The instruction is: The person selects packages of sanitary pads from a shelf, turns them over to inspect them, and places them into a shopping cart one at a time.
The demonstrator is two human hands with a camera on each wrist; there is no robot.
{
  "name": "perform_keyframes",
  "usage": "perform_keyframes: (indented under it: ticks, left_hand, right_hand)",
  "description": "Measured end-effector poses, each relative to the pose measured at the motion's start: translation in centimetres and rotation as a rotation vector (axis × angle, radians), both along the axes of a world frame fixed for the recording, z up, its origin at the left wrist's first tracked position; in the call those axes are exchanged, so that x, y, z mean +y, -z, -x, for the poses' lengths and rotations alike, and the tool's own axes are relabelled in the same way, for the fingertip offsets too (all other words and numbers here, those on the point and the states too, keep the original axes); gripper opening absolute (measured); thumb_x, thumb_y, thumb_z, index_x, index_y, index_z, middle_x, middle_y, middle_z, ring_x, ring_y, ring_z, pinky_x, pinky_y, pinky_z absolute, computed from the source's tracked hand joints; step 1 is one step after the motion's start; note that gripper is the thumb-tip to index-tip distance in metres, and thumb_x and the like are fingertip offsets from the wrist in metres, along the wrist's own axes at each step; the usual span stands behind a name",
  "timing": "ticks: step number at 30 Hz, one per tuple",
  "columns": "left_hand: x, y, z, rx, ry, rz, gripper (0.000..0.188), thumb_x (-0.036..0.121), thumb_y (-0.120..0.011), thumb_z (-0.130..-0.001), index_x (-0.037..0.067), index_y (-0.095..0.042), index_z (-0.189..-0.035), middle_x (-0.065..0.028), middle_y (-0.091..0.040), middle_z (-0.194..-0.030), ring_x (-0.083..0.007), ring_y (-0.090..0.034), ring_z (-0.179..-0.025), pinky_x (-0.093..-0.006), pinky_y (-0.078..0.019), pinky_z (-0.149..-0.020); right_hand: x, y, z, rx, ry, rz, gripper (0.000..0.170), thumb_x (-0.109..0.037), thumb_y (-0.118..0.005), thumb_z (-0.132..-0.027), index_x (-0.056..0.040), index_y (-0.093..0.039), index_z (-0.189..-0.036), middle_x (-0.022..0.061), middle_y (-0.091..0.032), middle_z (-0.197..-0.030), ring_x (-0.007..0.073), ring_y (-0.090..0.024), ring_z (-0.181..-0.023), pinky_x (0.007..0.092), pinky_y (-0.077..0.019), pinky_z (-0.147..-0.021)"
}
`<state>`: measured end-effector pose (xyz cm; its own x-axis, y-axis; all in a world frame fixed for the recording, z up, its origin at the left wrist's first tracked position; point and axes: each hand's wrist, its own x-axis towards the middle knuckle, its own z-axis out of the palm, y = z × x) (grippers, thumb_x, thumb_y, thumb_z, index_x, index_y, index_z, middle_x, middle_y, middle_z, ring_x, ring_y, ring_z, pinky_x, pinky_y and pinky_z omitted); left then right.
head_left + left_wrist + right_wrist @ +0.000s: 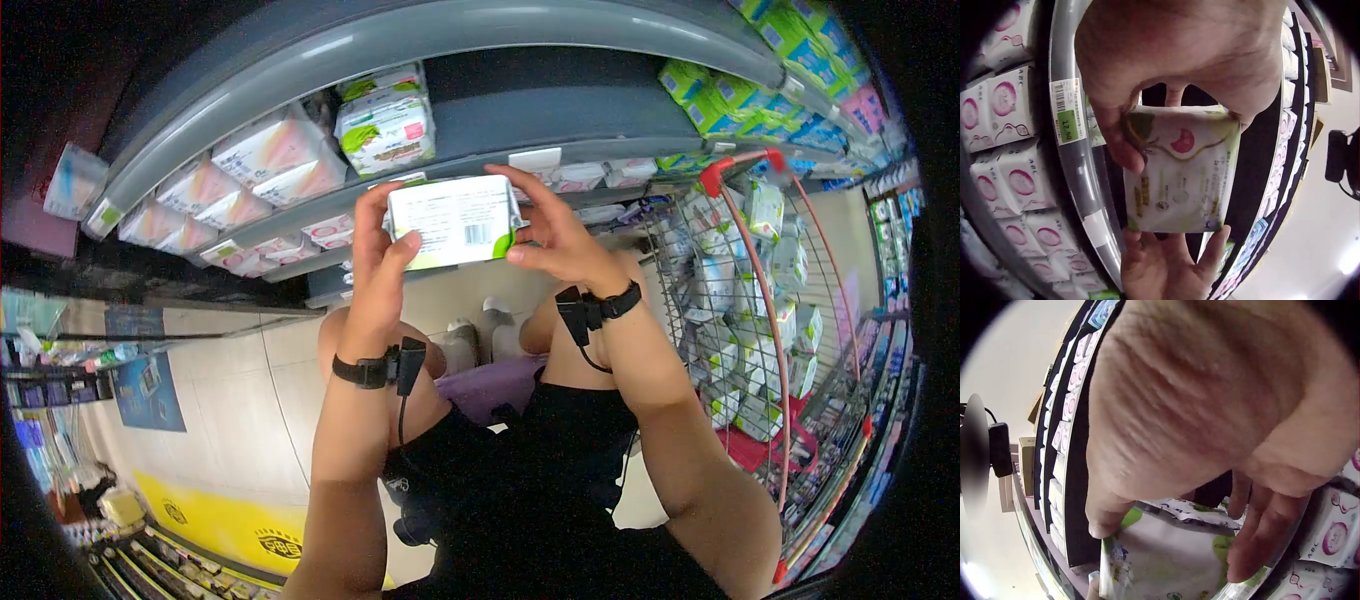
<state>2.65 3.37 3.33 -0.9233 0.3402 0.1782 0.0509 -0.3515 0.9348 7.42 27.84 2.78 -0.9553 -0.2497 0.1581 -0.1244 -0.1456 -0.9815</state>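
Two hands, left hand [377,255] and right hand [568,242], grip the white packet [440,215] by its ends in front of the shelf [560,97]! Slacken either thumb and it could tilt and drop.

Bending the shelf rail [480,27] strongly, reflecting white streaks on it; fading to black at the edges; glaring from the ceiling light [1352,259]; blurring the package [1166,556] slightly in right wrist view.

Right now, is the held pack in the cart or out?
Out. The left hand and right hand hold the pack between them before the shelf; the cart stands apart, to the person's right.
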Motion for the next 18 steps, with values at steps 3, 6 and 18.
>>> perform_keyframes:
  ticks: [3,6,18]
  left_hand:
    - [-0.6,1.5,0.8,0.126,-0.06,0.117,0.057,0.016,-0.07,-0.091,0.008,-0.045,-0.141,-0.0066,-0.05,-0.133,-0.0179,-0.048,-0.125,-0.0343,-0.0462,-0.101]
    - [-0.1,1.0,0.7,0.16,-0.082,0.166,0.059,0.016,-0.074,-0.09,0.009,-0.045,-0.14,-0.0078,-0.046,-0.132,-0.0209,-0.043,-0.125,-0.0361,-0.0397,-0.106]
    - [1.3,0.8,-0.3,0.292,-0.142,0.28,0.066,0.022,-0.072,-0.093,0.006,-0.032,-0.143,-0.0176,-0.048,-0.132,-0.026,-0.045,-0.127,-0.0378,-0.0359,-0.109]
  right_hand:
    - [-0.2,0.3,-0.1,0.06,0.045,0.024,0.077,-0.023,-0.074,-0.09,-0.0067,-0.036,-0.155,0.0104,-0.039,-0.157,0.0247,-0.043,-0.14,0.0367,-0.0489,-0.104]
    - [0.2,0.5,0.5,0.08,0.155,-0.217,0.075,-0.042,-0.068,-0.094,-0.0021,-0.042,-0.151,0.0121,-0.046,-0.154,0.025,-0.042,-0.142,0.0401,-0.0312,-0.118]
    - [3.6,4.2,1.3,0.009,0.157,0.008,0.067,-0.038,-0.054,-0.104,-0.0012,-0.033,-0.156,0.0142,-0.035,-0.159,0.026,-0.034,-0.146,0.0408,-0.0265,-0.12]
